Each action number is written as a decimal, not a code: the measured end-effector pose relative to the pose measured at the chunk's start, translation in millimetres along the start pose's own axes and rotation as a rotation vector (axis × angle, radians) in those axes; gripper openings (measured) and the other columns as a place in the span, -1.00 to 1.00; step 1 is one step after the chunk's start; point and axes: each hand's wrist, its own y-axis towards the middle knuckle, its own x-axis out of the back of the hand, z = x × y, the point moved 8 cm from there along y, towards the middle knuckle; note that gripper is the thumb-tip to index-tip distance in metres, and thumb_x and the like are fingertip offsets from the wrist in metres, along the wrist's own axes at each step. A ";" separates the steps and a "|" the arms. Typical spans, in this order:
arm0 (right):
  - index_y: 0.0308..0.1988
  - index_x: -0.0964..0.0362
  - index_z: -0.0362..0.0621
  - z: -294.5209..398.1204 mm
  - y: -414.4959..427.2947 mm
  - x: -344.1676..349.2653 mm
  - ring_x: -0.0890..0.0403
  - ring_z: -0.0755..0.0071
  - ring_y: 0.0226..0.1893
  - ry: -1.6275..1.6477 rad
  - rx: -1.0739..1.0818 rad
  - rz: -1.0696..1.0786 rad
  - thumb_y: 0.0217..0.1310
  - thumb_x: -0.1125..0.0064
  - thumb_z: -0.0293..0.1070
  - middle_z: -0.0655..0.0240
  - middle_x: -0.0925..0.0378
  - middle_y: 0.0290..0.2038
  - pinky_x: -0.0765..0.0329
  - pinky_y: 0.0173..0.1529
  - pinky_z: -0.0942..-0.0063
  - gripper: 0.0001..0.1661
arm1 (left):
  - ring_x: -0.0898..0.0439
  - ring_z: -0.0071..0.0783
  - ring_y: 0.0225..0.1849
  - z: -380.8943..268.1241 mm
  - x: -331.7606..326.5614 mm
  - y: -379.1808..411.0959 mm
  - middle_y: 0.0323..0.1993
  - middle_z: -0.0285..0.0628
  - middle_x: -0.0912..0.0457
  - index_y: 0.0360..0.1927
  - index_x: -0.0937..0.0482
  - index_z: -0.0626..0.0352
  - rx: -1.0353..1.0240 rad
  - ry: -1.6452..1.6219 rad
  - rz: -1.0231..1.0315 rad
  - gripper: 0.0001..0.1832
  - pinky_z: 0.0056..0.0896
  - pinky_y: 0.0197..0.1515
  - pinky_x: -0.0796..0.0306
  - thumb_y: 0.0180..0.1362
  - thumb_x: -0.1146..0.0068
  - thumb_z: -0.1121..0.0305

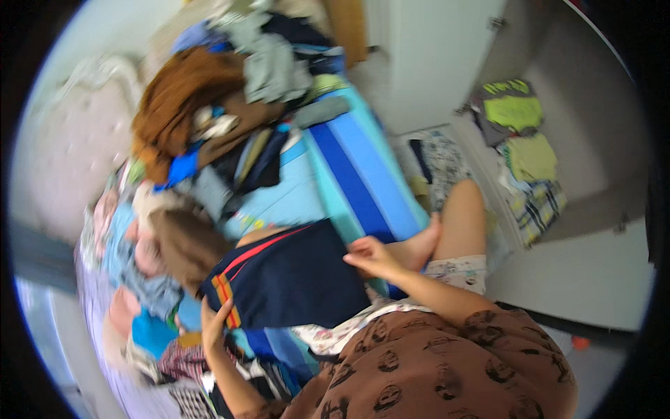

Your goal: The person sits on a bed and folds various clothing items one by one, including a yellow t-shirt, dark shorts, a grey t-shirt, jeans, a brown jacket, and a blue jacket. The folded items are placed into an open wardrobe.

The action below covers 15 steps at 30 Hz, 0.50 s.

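Observation:
A folded navy garment [298,277] with red stripes is spread across my lap. It has an orange-and-red striped band [226,301] at its left end. My left hand [213,322] grips that banded end, thumb on top of the cloth. At the opposite edge is my right hand [374,257], its fingers curled and the tips touching the navy cloth; blur hides whether they pinch it. Just beyond the garment on the left lies a brown cloth [188,246].
I sit on a bed with a blue-striped cover [361,183]. Heaped clothes, including a rust-brown knit [183,99], lie ahead and left. On the right, an open wardrobe [581,110] holds folded clothes [531,157], its door [445,57] swung out. A tufted headboard [78,152] stands left.

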 end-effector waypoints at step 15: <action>-0.30 -0.19 -0.25 19.9 -23.3 212.6 -0.27 0.48 -0.42 0.038 0.272 -0.451 0.19 -0.18 -0.24 0.33 -0.24 -0.46 -0.31 -0.34 0.41 -0.63 | -0.40 -0.36 0.03 -164.2 -300.0 92.6 0.06 -0.03 -0.38 0.23 -0.14 0.45 -0.259 0.230 0.288 -0.24 -0.44 0.13 -0.25 0.00 -0.29 0.45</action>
